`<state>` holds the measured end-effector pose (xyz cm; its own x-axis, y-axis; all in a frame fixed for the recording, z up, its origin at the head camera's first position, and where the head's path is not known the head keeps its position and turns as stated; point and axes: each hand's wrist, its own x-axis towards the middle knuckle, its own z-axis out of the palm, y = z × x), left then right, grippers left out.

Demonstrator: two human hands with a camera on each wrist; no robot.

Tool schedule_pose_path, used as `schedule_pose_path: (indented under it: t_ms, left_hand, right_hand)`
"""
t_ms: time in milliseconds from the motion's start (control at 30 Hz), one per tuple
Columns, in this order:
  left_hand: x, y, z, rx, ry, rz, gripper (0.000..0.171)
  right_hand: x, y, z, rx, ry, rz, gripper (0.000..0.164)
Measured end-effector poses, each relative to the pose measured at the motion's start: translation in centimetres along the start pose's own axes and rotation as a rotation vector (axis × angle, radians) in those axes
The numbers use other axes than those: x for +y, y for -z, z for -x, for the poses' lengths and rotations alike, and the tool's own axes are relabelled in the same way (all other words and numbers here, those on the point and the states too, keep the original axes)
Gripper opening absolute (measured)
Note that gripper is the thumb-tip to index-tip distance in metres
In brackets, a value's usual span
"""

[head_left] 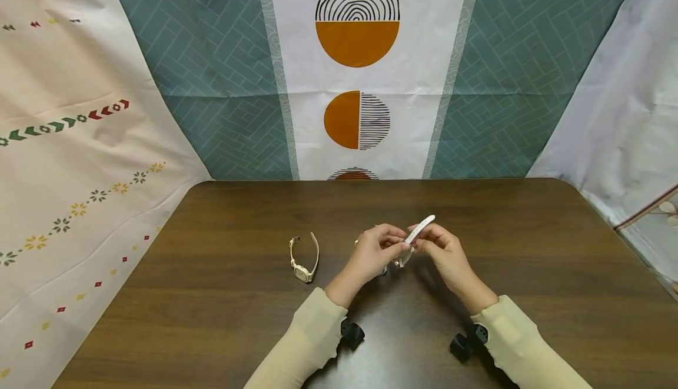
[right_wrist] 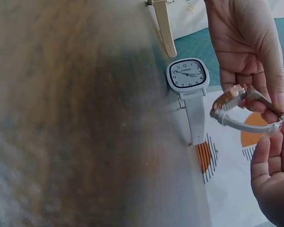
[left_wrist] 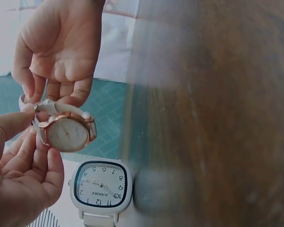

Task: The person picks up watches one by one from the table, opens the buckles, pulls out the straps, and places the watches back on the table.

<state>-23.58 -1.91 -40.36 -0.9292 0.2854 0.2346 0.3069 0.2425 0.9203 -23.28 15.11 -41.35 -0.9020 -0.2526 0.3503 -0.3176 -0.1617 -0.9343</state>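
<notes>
Between both hands is a wristwatch with a round white dial, a rose-gold case and a white strap. My left hand pinches the strap at the buckle, thumb pressed on top. From the other side my right hand pinches the strap close to the same spot. The strap is looped together, and its tip points up and away in the head view. Below the hands lies a white square-faced watch, mostly hidden behind my left hand in the head view.
A cream watch lies on the brown table to the left, its straps standing up in a curve. Patterned cloths hang behind and beside the table. Black wrist cameras sit at both cuffs.
</notes>
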Motion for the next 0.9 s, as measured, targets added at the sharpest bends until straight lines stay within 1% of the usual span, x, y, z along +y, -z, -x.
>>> schedule_pose_path:
  t_ms: [133,300,567,767,900]
  left_hand:
    - [-0.02,-0.08,0.00,-0.022,-0.011,0.035,0.018]
    - [0.06,-0.07,0.07,-0.045,-0.021,0.055,0.018]
    - [-0.06,0.03,0.11,-0.048,0.005,0.069,0.018]
    - [0.15,0.18,0.19,-0.058,0.023,0.107,0.019]
    - [0.21,0.20,0.18,-0.066,0.035,0.096,0.019]
  right_hand:
    - [-0.27,0.13,0.05,-0.021,-0.043,-0.042,0.026]
    - [-0.26,0.22,0.02,-0.058,-0.045,-0.111,0.031]
    - [0.17,0.44,0.02,-0.095,-0.036,-0.134,0.026]
    - [0.37,0.69,-0.03,-0.134,-0.062,-0.192,0.027]
    - [0.47,0.91,-0.04,-0.144,-0.095,-0.217,0.026]
